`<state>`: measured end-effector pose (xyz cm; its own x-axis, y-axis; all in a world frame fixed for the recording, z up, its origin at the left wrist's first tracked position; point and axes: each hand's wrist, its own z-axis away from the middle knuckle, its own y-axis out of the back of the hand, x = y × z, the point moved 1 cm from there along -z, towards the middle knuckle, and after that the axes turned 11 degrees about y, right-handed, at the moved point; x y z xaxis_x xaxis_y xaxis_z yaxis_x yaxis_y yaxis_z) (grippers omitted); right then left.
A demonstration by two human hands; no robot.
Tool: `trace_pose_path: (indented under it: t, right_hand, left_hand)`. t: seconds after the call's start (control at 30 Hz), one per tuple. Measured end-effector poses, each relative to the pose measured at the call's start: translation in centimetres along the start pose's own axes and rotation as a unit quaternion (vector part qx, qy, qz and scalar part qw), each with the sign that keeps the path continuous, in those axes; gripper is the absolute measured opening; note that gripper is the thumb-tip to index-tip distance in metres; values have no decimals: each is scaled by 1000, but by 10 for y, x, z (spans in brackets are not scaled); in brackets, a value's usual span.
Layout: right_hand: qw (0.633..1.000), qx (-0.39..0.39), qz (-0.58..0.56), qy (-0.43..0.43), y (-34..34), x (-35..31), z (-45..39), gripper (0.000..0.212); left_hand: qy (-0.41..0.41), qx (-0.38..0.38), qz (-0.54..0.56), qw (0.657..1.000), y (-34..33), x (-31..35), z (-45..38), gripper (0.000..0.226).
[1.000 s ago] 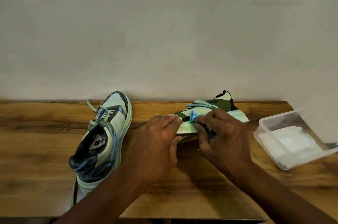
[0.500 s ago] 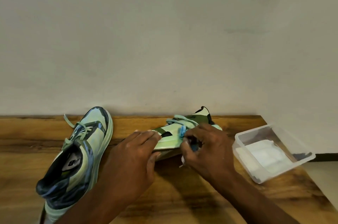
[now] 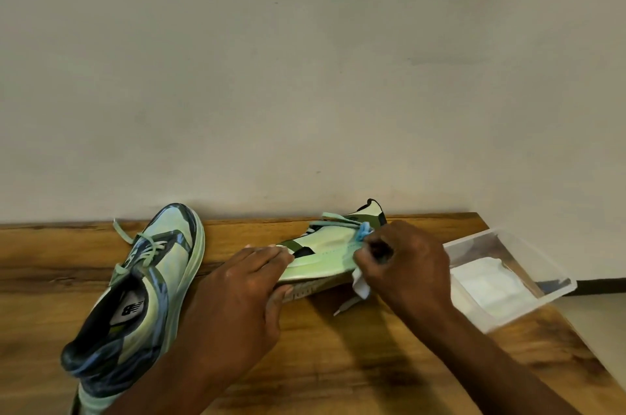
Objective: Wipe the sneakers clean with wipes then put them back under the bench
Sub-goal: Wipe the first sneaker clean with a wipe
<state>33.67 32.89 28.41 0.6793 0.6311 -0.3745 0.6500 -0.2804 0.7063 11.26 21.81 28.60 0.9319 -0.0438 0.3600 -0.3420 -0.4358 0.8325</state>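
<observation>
Head view: person at wooden counter (image 3: 338, 380), wall behind; landmark = sneaker on its side.
Side-lying sneaker (image 3: 325, 255): mid-counter, pale green sidewall facing up, sole edge toward camera, laces trailing.
L hand (image 3: 244, 296): fingers over the toe end, thumb under the sole edge; clamps shoe steady.
R hand (image 3: 403, 265): fingers curled round a white wipe (image 3: 360, 286), pressed to sidewall at the heel end. Small blue bit at fingertips, can't ID.
2nd sneaker (image 3: 135, 296): upright on counter, left of landmark, well apart, toe toward wall. Clean or not: can't tell.
Wipe tub (image 3: 515, 279): clear plastic, right of landmark, near counter's corner; white wipes inside.
Step (judged): wiping sidewall/midsole of side-lying shoe; task approx. mid-way at most.
Next (judged): work wipe along midsole toward toe w/ L hand bracing, then turn shoe for other side + sole. Fresh wipe from tub if this one is soiled.
Pending: both shoes back under bench; space under it not visible.
</observation>
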Motion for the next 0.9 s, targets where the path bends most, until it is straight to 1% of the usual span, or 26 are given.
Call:
trace_pose_path:
  t: [0.07, 0.1, 0.23, 0.3, 0.37, 0.43, 0.5, 0.53, 0.6, 0.67, 0.73, 0.8, 0.9]
  right_hand:
    - [999, 14, 24, -34, 0, 9, -3, 16]
    - [999, 12, 25, -29, -3, 7, -3, 19]
    - [997, -26, -55, 46, -18, -24, 10, 22]
    - [995, -52, -66, 60, -14, -29, 12, 16]
    - [998, -50, -39, 25, -4, -17, 5, 12]
    - [999, -25, -4, -35, 5, 1, -3, 15]
    - [998, -7, 13, -62, 7, 9, -8, 11]
    - [998, -5, 10, -57, 4, 6, -8, 10]
    - [1000, -13, -19, -17, -6, -8, -2, 12]
    - [997, -38, -59, 19, -13, -25, 6, 16]
    - [994, -61, -82, 33, -12, -30, 9, 17]
    - [993, -59, -100, 5, -5, -19, 7, 16]
    - [994, -11, -97, -56, 8, 3, 0, 14]
  left_hand:
    - [0, 6, 0, 1000, 0, 1, 0, 46]
    - [0, 11, -4, 1000, -1, 1, 0, 46]
    - [2, 13, -6, 1000, -2, 2, 1, 46]
    - [1, 9, -4, 1000, -2, 0, 0, 45]
    - [-1, 5, 3, 1000, -1, -1, 0, 45]
    - [-3, 5, 3, 1000, -1, -1, 0, 45]
    - [-3, 10, 3, 1000, -1, 0, 0, 45]
    - [-3, 14, 4, 1000, 0, 1, 0, 45]
    - [-3, 20, 3, 1000, -1, 3, 0, 44]
    - [-3, 22, 1, 1000, -2, 3, 1, 44]
    - [-3, 20, 5, 1000, -2, 1, 1, 44]
    - [-3, 16, 7, 1000, -3, -1, 0, 44]
    - [-4, 9, 14, 1000, -3, -2, -1, 44]
